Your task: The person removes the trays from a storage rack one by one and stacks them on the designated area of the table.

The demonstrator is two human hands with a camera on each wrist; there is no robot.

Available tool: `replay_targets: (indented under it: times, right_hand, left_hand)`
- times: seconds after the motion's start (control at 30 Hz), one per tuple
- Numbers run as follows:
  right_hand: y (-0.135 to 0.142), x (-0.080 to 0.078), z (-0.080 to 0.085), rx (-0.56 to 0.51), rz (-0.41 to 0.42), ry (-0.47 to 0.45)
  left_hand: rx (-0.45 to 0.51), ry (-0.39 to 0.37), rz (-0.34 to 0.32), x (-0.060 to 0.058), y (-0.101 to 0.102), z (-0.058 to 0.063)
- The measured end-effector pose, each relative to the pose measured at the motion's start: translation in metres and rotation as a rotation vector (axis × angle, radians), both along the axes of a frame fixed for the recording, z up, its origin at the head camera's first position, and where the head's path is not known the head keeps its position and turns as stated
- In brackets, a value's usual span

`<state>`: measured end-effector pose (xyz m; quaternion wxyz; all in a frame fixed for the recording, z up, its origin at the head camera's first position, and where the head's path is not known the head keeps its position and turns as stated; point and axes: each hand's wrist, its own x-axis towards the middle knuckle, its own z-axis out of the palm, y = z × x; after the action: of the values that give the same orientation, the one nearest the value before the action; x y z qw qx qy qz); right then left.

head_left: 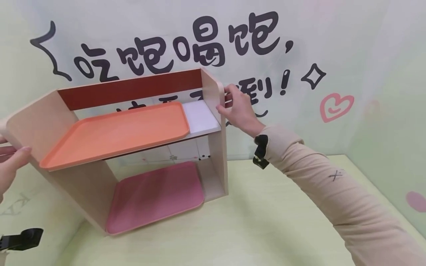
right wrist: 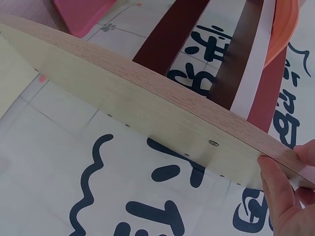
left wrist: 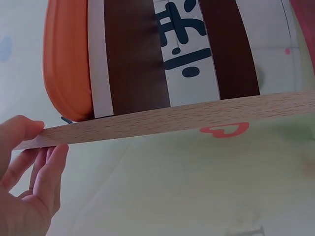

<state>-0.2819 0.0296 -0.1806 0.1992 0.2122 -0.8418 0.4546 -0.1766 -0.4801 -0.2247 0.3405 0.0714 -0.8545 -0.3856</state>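
Observation:
A two-tier wooden shelf (head_left: 80, 184) with pale side panels and a dark red back strip stands at a slant in the head view. My left hand (head_left: 11, 166) grips the upper part of its left side panel, thumb on the inner side; the left wrist view shows thumb and fingers on either side of the panel edge (left wrist: 147, 120). On the opposite side, my right hand (head_left: 241, 109) pinches the right side panel (head_left: 217, 162) near its top. An orange tray (head_left: 129, 131) lies on the white upper board (head_left: 201, 114), and a pink tray (head_left: 156, 199) on the bottom board.
The pale yellow-green tabletop (head_left: 266, 221) extends in front of the shelf and to its right. Behind it rises a light wall (head_left: 372, 48) with large dark lettering and a pink heart drawing (head_left: 336, 107). Black straps (head_left: 261, 151) circle the wrists.

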Motion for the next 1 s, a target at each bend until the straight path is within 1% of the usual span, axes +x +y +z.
replay_targets:
  times: [0.03,0.2,0.27,0.33,0.37,0.43,0.47,0.5,0.57,0.63,0.7,0.77,0.8,0.87,1.0]
  right_hand:
    - [0.001,0.000,0.001,-0.002,0.003,0.005]
    - [0.003,0.001,0.003,-0.010,0.011,0.033]
    - [0.006,0.002,0.002,-0.012,0.011,0.033]
    - [0.008,0.004,0.000,-0.008,0.012,0.023]
    - [0.010,0.005,-0.001,-0.003,0.007,0.022]
    - [0.014,0.006,-0.001,0.009,-0.007,0.030]
    - [0.016,0.006,-0.001,0.013,-0.010,0.034]
    - [0.018,0.006,-0.001,0.017,-0.012,0.041]
    - [0.023,0.006,0.000,0.020,-0.011,0.057]
    - [0.029,0.006,0.000,0.019,-0.006,0.062]
    - [0.036,0.005,-0.001,0.027,-0.007,0.064]
    - [0.045,0.005,-0.001,0.036,-0.018,0.064]
    - [0.049,0.005,-0.002,0.041,-0.025,0.064]
    - [0.059,0.004,-0.002,0.054,-0.040,0.069]
    - [0.079,0.004,-0.005,0.078,-0.071,0.075]
  left_hand:
    - [0.014,-0.012,0.008,-0.003,-0.004,-0.002]
    - [0.080,0.025,-0.009,-0.023,-0.037,-0.016]
    - [0.132,0.019,0.011,-0.026,-0.038,-0.018]
    - [0.160,0.033,0.022,-0.026,-0.034,-0.018]
    - [0.176,0.042,0.031,-0.024,-0.028,-0.016]
    - [0.211,0.056,0.053,-0.019,-0.009,-0.010]
    - [0.217,0.079,0.052,-0.016,0.000,-0.006]
    - [0.217,0.096,0.061,-0.013,0.009,-0.002]
    - [0.237,0.105,0.099,-0.004,0.034,0.007]
    - [0.230,0.087,0.129,0.005,0.057,0.015]
    - [0.183,0.024,0.162,0.014,0.077,0.020]
    - [0.131,-0.046,0.168,0.021,0.095,0.025]
    - [0.105,-0.057,0.164,0.023,0.101,0.026]
    - [0.089,-0.056,0.154,0.023,0.113,0.028]
    - [0.135,0.043,0.112,0.015,0.134,0.030]
